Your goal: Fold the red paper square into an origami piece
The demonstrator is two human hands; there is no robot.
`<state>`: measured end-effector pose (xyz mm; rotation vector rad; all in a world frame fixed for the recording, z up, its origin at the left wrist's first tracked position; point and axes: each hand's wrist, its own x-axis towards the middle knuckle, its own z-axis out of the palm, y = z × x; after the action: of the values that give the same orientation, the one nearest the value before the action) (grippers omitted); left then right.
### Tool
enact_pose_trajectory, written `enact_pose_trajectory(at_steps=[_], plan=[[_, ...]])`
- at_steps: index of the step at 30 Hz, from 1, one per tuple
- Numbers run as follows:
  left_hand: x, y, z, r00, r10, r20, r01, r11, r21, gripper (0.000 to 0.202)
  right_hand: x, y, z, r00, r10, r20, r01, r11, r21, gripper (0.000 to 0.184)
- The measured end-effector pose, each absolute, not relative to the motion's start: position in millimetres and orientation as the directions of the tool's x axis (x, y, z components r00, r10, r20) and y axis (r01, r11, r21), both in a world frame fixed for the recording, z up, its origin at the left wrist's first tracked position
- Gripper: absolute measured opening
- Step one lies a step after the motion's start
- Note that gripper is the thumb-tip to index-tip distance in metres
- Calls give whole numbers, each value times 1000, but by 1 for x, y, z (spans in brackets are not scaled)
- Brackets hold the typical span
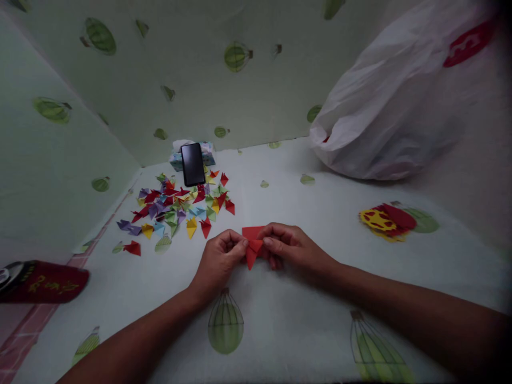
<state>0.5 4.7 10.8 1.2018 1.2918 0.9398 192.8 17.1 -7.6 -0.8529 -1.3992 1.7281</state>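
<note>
My left hand (219, 260) and my right hand (288, 246) meet at the middle of the table, both pinching a small red piece of folded paper (253, 246). Its pointed tip hangs down between my fingers and a flat red edge shows above them. Behind and to the left lies a pile of folded paper triangles (180, 205) in red, purple, yellow, green and blue. A stack of red and yellow paper sheets (386, 220) lies to the right of my right hand.
A black phone (192, 164) leans on a small tissue pack at the back. A large white plastic bag (396, 106) fills the back right. A dark red can (42, 281) lies at the left edge. The cloth (280, 330) has green balloon prints.
</note>
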Motion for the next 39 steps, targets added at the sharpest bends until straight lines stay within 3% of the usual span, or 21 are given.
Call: enact_pose_trajectory(at_steps=[15,28,34,39], plan=[[-3,3,7,217,955,-203,135,177,975,23,191,15,-1,-454,886,-95,8,-102,-995,26],[-2,4,9,184,942,-281,74,272,960,27,193,18,-5,-460,881,-115,-22,-141,-990,39],[-2,4,7,181,931,-318,15,321,947,29,193,19,-4,-470,879,-79,-87,-135,-987,19],[-2,4,6,196,924,-329,31,330,944,28,192,16,-1,-433,898,-76,-3,-86,-996,13]])
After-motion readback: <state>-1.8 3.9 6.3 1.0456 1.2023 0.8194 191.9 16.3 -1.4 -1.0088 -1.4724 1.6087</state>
